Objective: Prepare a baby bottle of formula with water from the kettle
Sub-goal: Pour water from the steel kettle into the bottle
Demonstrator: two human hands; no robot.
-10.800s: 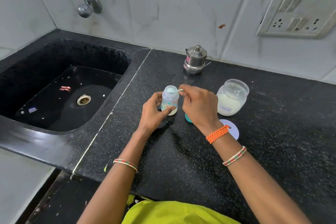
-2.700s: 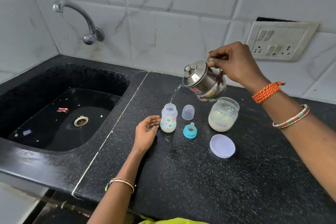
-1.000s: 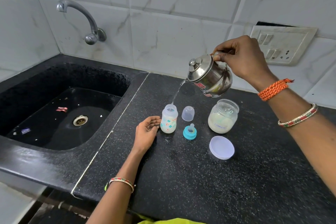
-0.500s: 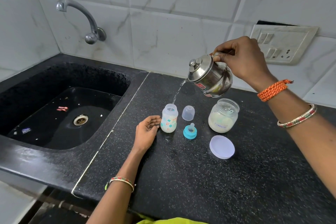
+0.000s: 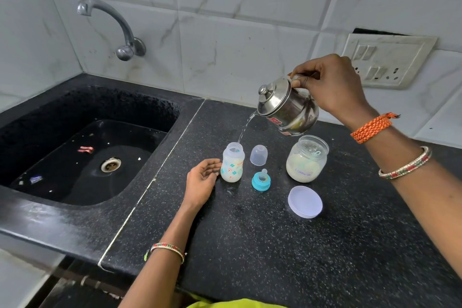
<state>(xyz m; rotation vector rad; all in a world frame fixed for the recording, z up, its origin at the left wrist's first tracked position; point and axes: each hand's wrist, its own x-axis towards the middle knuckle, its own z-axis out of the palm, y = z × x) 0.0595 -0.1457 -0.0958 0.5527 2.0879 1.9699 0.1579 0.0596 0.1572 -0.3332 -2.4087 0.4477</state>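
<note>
Two hands share the work on the black table [image 5: 275, 245]. Raised and tipped, the steel kettle [image 5: 287, 107] — rigid and probably slick — is best held by its handle, where the right hand [image 5: 332, 85] curls around it, pouring a thin stream. Below, the baby bottle [image 5: 232, 162] stands upright, light and easily toppled; the left hand [image 5: 202, 180] rests beside it — fingers loosely curled, touching its side, gripping nothing.

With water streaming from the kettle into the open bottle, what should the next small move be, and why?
Probably tip the kettle back upright to stop the pour. The right hand holds it tilted, the stream lands in the open bottle, which already looks mostly full of milky liquid. The left hand rests beside the bottle, and the teal nipple ring waits nearby.
</note>
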